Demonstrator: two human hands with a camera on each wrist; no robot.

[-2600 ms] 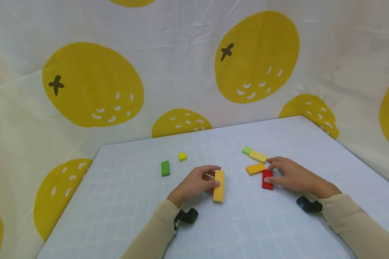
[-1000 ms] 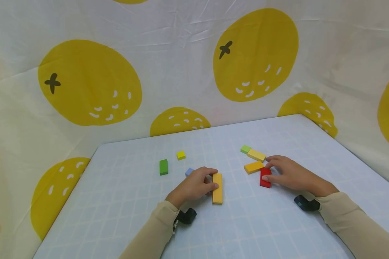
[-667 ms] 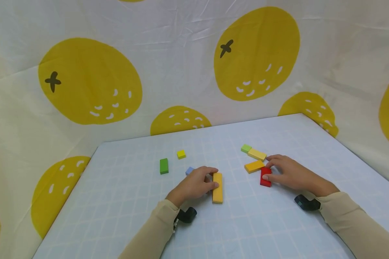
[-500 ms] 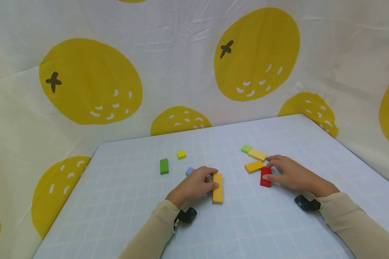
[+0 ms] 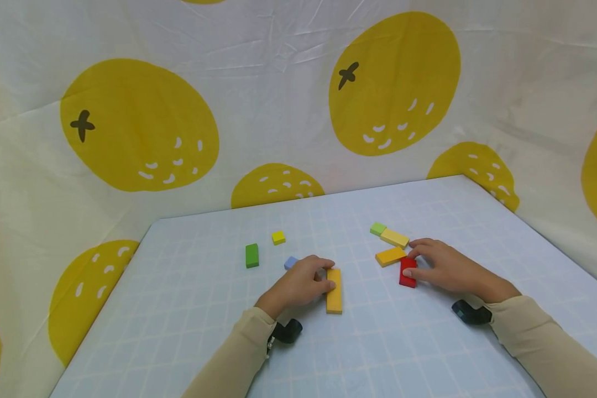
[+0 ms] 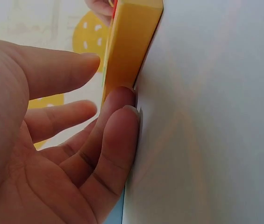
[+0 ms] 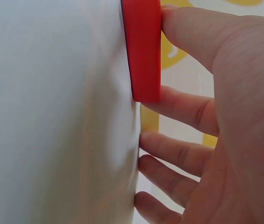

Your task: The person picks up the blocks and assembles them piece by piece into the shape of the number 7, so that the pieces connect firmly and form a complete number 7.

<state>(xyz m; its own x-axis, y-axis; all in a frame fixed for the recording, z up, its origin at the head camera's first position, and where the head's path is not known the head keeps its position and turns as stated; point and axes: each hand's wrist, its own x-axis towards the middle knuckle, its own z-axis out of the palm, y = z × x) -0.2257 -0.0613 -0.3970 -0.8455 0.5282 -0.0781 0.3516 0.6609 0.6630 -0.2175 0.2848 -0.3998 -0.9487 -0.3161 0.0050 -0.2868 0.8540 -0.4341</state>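
Note:
A long yellow-orange block (image 5: pixel 334 298) lies flat on the table, pointing toward me. My left hand (image 5: pixel 299 282) is at its left side, thumb tip overlapping the top edge in the head view. In the left wrist view a thin gap shows between the thumb (image 6: pixel 71 72) and the block, and loosely bent fingers (image 6: pixel 117 140) rest low beside it. Farther right, my right hand (image 5: pixel 445 270) holds a red block (image 5: pixel 406 278) on the table. Its thumb (image 7: pixel 188 28) is on one face and the forefinger (image 7: pixel 188 107) at the end. A blue block (image 5: pixel 290 263) is partly hidden behind my left hand.
An orange block (image 5: pixel 390 256) touches the red block's far end. Behind it, a pale yellow block (image 5: pixel 394 237) meets a light green one (image 5: pixel 377 228). A green block (image 5: pixel 251 255) and a small yellow block (image 5: pixel 278 237) lie at left. Fruit-patterned cloth surrounds the table (image 5: pixel 204 331).
The long block's far end has come slightly toward me, away from the left forefinger. The blue block, hidden at first, now shows. My right hand stays on the red block.

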